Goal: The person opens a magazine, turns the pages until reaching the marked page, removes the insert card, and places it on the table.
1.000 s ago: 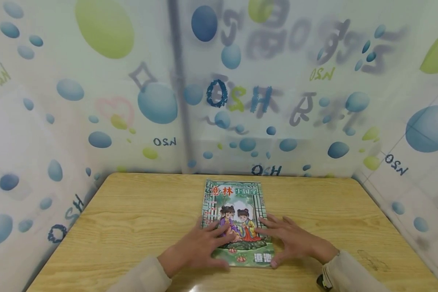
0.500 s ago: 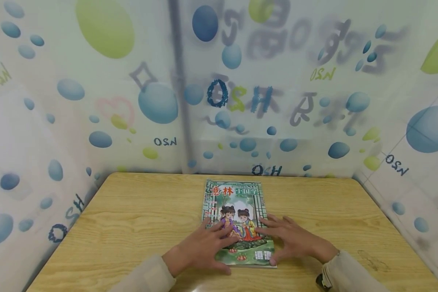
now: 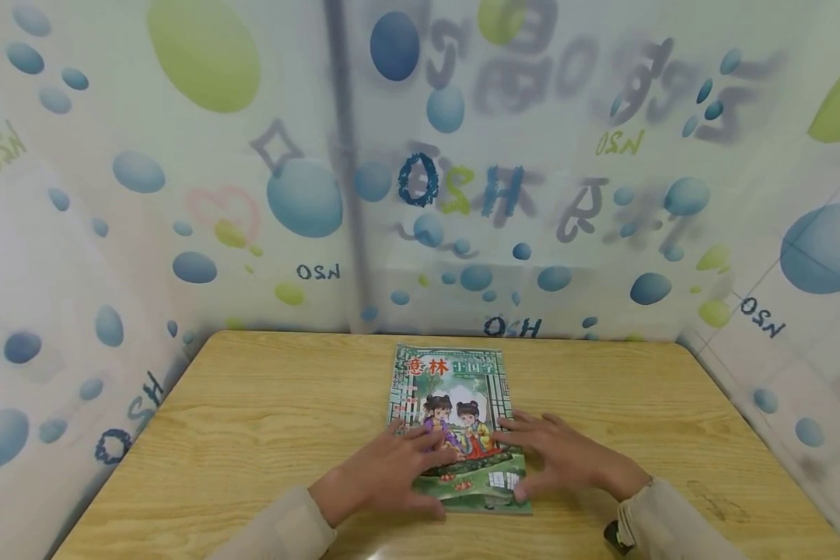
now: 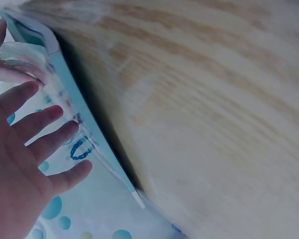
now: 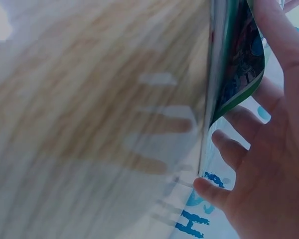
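Item: one illustrated magazine [image 3: 455, 397], face up at the lower centre of the frame, its lettered title toward the top. Its front cover [image 5: 241, 69] stands lifted and curled near the right thumb, as seen at upper right in the right wrist view.

The left hand [image 3: 395, 470] rests over the lower left part of the magazine, fingers spread, gripping nothing. The right hand [image 3: 567, 459] lies at the lower right edge, fingers spread wide, thumb at the corner. Whether that thumb pinches the cover cannot be told.

Assessment: the step in hand appears to be opening the cover from its lower right corner. The next move would call for the right hand to carry the loosened edge toward frame left while the left hand steadies the spine side.

Surroundings: wood-grain table [image 3: 266, 412] beneath; pale sleeves [image 3: 280, 529] at the bottom; bubble-printed curtain [image 3: 245, 303] behind.
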A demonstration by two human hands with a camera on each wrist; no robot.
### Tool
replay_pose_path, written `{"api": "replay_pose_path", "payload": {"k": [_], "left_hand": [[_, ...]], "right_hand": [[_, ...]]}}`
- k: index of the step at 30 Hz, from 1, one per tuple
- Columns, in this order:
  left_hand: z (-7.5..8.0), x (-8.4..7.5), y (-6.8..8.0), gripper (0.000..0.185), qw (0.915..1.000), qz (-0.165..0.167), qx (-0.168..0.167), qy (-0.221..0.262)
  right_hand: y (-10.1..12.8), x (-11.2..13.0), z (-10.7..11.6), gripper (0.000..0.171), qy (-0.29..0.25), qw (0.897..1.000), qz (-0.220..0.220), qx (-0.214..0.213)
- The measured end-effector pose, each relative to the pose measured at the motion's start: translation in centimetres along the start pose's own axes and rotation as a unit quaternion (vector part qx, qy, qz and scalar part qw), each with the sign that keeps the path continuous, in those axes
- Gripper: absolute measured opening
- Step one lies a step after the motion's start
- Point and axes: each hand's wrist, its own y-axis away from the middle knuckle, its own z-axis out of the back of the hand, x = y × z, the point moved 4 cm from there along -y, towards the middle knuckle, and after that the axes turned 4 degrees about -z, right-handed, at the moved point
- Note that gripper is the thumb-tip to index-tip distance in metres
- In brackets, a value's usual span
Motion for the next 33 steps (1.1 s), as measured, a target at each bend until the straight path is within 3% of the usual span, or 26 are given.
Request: {"api": "replay_pose_path", "payload": {"k": [7,12,17,21,27,33], "left_hand": [[0.8,0.1,0.3,0.079,0.9995,-0.006,-0.019,-0.025],[1.3,0.0,0.3,0.079,0.9991,-0.015,-0.036,-0.014],[1.6,0.0,0.3,0.08,0.9964,-0.04,-0.073,-0.012],[2.2,0.0,0.4,0.084,0.9908,-0.06,-0.12,-0.022],[3.2,-0.3,0.5,0.09,0.9767,-0.096,-0.189,-0.034],[3.7,-0.8,0.7,0.079,0.9471,-0.139,-0.253,-0.141]], "right_hand": [[0.1,0.0,0.5,0.088,-0.016,1.0,-0.003,-0.014],[0.6,-0.2,1.0,0.093,-0.059,0.998,-0.01,-0.011],[1.1,-0.5,2.0,0.073,-0.135,0.991,-0.024,-0.013],[1.3,-0.9,2.4,0.061,-0.155,0.986,-0.05,-0.023],[1.4,-1.4,2.4,0.061,-0.144,0.986,-0.073,-0.036],[1.4,-1.5,1.9,0.066,-0.123,0.988,-0.09,-0.032]]}}
